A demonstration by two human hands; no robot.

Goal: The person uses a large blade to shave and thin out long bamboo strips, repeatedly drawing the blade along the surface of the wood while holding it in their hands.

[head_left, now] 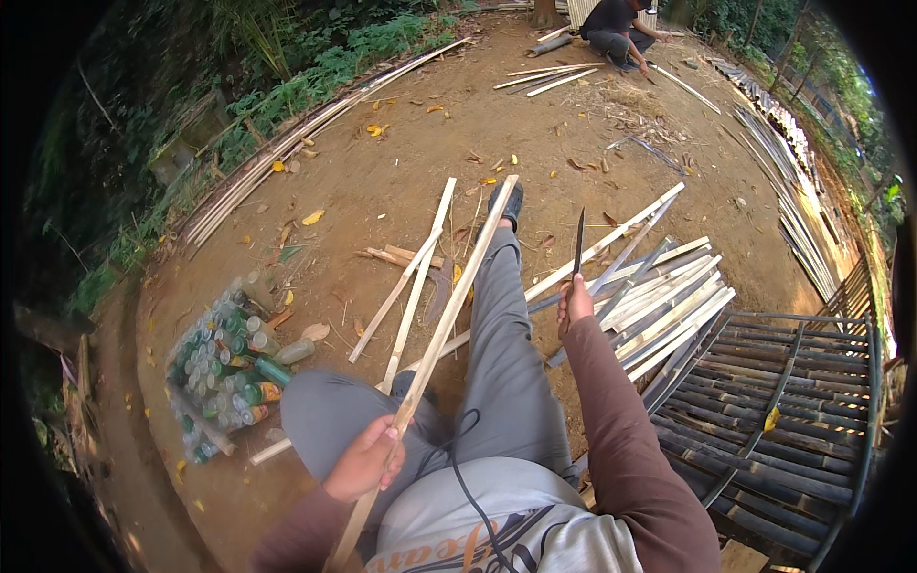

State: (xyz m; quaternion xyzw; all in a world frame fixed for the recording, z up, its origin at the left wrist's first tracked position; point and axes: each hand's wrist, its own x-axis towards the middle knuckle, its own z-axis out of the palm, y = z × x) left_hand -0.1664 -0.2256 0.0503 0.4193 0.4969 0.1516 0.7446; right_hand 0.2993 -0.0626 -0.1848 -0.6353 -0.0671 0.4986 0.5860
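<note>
My left hand (368, 456) is closed around a long pale bamboo strip (449, 320), which slants from beside my hip up past my outstretched foot. In my right hand (575, 304) is the handle of a knife (580, 239), its dark narrow blade pointing up and away from me. The blade is apart from the strip. Two more split strips (413, 296) lie crossed on the ground left of my leg. To the right of my leg, a pile of split bamboo (669, 296) fans out beyond my right forearm.
Glass bottles (229, 368) are heaped at the left. A dark slatted bamboo bench (774, 411) stands close on my right. Long poles (315, 134) border the vegetation at far left; more bamboo (793, 191) lines the right. Far ahead, another person (621, 33) crouches beside several strips (549, 78).
</note>
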